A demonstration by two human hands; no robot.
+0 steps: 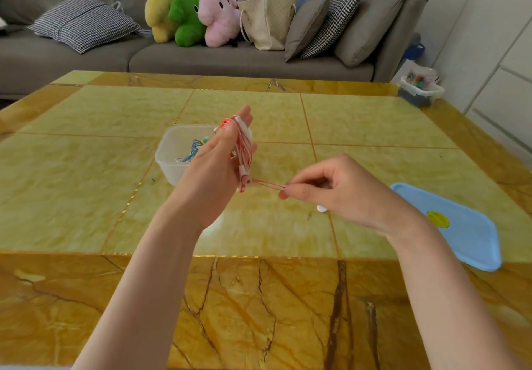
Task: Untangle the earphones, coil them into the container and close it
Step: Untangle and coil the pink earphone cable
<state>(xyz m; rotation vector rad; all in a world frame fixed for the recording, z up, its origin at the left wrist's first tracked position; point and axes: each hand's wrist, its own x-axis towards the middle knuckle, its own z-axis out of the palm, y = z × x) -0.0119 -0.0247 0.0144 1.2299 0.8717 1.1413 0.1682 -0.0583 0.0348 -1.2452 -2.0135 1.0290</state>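
Observation:
My left hand [214, 168] is raised upright over the table with red earphones [243, 150] wound in loops around its fingers. A short stretch of the red cord runs from those loops to my right hand [334, 188], which pinches the cord's end between thumb and fingertips. Behind my left hand stands a clear plastic container [172, 150], open, with a coiled blue earphone cable [193, 148] inside. Its light blue lid [457, 225] lies flat on the table to the right of my right hand.
The yellow marble table [115, 197] carries a small white object [321, 208] under my right hand. A grey sofa [230, 58] with plush toys, cushions and a bag stands behind. A storage box [420, 90] sits off the table's far right corner.

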